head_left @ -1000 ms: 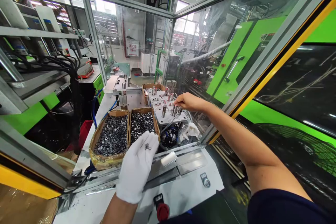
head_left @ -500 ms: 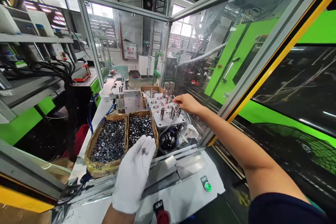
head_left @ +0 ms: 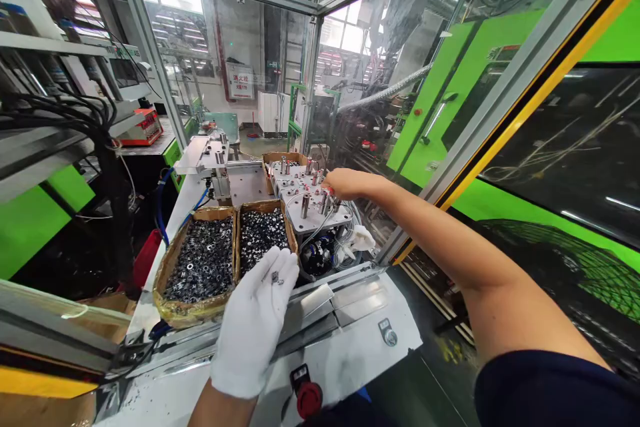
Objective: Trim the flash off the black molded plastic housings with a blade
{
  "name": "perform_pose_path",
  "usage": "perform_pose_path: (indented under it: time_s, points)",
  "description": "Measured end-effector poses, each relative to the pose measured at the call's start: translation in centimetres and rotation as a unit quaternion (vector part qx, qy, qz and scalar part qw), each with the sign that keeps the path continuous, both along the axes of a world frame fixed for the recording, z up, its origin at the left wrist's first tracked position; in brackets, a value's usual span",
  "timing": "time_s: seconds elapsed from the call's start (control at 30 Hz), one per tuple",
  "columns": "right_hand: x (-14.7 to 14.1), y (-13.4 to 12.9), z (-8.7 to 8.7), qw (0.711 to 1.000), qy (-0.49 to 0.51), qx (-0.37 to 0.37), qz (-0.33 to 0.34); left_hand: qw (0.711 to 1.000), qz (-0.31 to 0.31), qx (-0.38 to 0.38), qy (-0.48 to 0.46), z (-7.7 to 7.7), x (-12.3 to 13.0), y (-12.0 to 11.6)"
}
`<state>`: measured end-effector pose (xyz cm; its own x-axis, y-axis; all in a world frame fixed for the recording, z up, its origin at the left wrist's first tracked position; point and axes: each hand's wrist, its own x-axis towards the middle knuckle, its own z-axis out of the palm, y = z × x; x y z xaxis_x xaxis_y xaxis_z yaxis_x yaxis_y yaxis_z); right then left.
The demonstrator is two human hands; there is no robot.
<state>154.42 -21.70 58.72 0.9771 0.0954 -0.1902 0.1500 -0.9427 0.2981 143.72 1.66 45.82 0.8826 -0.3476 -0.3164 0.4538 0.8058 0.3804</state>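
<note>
My left hand [head_left: 257,320], in a white glove, is turned palm up in front of the boxes, cupped under a few small metal pieces [head_left: 276,277]. My bare right hand [head_left: 345,184] reaches over the right side of a metal fixture plate [head_left: 320,210] with upright pins [head_left: 305,205]. Its fingers are bent together at the plate; their tips and anything between them are hidden. Two taped cardboard boxes [head_left: 161,297] full of small dark and shiny parts stand left of the plate.
Clear panels in an aluminium frame [head_left: 311,73] enclose the far and right sides. Cables [head_left: 350,250] hang below the plate. In front are a red push button [head_left: 309,400] and a smaller round button [head_left: 390,337]. Another carton [head_left: 270,160] stands behind the plate.
The view has shifted a little. My right hand has moved slightly closer over the fixture, its fingers now lower among the pins. The round button's green light has gone out. My left hand stays cupped.
</note>
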Motion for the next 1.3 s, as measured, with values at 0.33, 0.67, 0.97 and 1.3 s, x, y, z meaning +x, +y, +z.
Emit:
perform_pose_path:
  time_s: [0.33,0.67,0.97,1.3]
  points:
    - [-3.1,-1.3,-1.7,0.999,-0.029,0.018,0.006,0.998,0.03,0.003,0.047,1.3,0.1,-0.6]
    - [-8.1,7.8,-4.0,0.936,0.029,0.235,0.262,0.999,-0.02,-0.046,-0.003,1.0,0.8,-0.7]
    - [-5.9,8.8,-5.5,0.921,0.076,0.256,0.283,0.998,-0.006,0.006,-0.056,-0.1,1.1,-0.2]
    - [-3.3,7.1,-4.3,0.942,-0.081,0.226,0.235,0.997,0.019,0.054,-0.051,0.6,1.5,-0.1]
